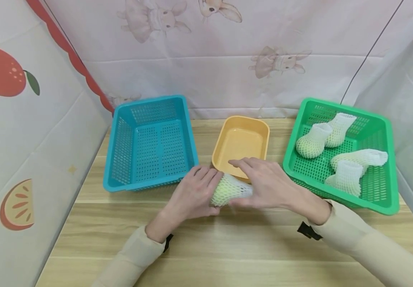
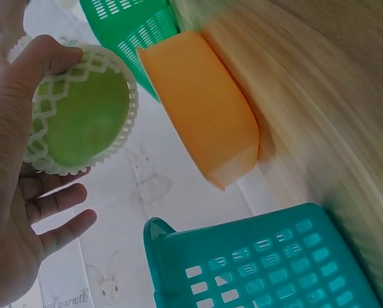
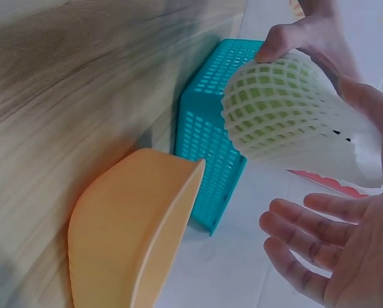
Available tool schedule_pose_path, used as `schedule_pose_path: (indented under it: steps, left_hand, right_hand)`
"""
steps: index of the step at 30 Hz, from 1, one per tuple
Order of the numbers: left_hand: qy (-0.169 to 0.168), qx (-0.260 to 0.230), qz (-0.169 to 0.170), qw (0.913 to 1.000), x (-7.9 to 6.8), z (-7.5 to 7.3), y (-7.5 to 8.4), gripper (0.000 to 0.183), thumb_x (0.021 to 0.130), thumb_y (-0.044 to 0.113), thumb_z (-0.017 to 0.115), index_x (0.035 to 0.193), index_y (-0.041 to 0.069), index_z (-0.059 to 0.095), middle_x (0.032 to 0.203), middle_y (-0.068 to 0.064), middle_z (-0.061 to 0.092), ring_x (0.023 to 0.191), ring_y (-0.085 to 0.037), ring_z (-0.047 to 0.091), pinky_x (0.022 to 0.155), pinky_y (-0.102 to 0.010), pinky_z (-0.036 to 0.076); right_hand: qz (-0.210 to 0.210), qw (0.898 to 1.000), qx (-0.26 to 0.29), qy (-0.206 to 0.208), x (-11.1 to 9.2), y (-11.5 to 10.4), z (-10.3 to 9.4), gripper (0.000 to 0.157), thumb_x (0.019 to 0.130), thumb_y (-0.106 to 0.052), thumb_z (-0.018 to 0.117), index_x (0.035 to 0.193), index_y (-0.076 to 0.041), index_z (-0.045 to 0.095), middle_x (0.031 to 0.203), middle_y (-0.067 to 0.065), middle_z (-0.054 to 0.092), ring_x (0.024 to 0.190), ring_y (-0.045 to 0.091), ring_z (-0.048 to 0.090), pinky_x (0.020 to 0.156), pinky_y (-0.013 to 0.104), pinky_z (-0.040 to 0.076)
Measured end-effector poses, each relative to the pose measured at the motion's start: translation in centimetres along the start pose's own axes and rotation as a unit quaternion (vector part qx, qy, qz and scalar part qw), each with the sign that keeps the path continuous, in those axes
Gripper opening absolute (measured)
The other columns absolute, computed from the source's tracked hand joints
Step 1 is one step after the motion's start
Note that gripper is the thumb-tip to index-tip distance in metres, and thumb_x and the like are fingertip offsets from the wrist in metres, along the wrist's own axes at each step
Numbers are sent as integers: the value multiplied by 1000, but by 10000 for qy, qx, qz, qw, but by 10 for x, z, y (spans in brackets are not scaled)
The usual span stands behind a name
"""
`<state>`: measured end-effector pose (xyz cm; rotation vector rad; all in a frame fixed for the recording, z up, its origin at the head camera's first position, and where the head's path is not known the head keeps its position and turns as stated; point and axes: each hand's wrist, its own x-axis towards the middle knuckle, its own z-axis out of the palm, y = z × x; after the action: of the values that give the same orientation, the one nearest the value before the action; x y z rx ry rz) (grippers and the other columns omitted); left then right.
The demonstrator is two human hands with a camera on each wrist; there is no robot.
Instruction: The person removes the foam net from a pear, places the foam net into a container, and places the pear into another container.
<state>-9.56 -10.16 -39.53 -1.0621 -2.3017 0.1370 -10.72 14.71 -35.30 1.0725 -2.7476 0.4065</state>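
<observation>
My left hand [image 1: 197, 191] holds a round green fruit [image 2: 92, 119] in a white foam net sleeve [image 3: 274, 106], its thumb pressed on the net. The fruit's smooth bare end shows through the sleeve's opening in the left wrist view. From the other side, my right hand [image 1: 272, 183] is at the narrow loose end of the sleeve. Its thumb lies against the net, while the other fingers [image 3: 300, 224] are spread and apart from it. Both hands are above the wooden table, just in front of a small orange tray [image 1: 241, 145].
A blue perforated basket [image 1: 190, 143] stands at the left with nothing in it. At the right, a green basket [image 1: 389, 159] contains several net-wrapped fruits [image 1: 310, 145]. Printed cloth walls [image 1: 199, 79] enclose the wooden table [image 1: 221, 247] at the back and sides.
</observation>
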Motion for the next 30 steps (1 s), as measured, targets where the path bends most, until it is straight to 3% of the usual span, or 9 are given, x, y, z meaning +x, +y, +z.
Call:
schedule_pose_path:
  steps: [9,20,30]
  left_hand:
    - [37,84,5,10000,0,-1,1,90,60,64,88,127,7,67,116,-5,74,105,-21,69,97,-36,60]
    - [-10,232,23,9997,0,-2,0,93,58,65,89,129,8,66,116,-5,73,105,-22,69,95,-35,60]
    - [40,228,38,9997,-1,-3,0,92,61,62,87,131,9,64,118,-5,72,105,-22,68,94,-35,60]
  right_hand:
    - [169,9996,-48,-221,2,1,6,97,70,-74,82,145,-16,61,119,6,75,94,21,72,60,32,54]
    - [72,9989,-232,-405,5,-1,4,91,72,-65,87,144,-14,64,125,7,76,103,25,75,62,37,58]
    - [23,9985,-249,-478,6,-3,8,90,71,-61,90,145,-18,62,121,4,77,97,22,75,59,32,56]
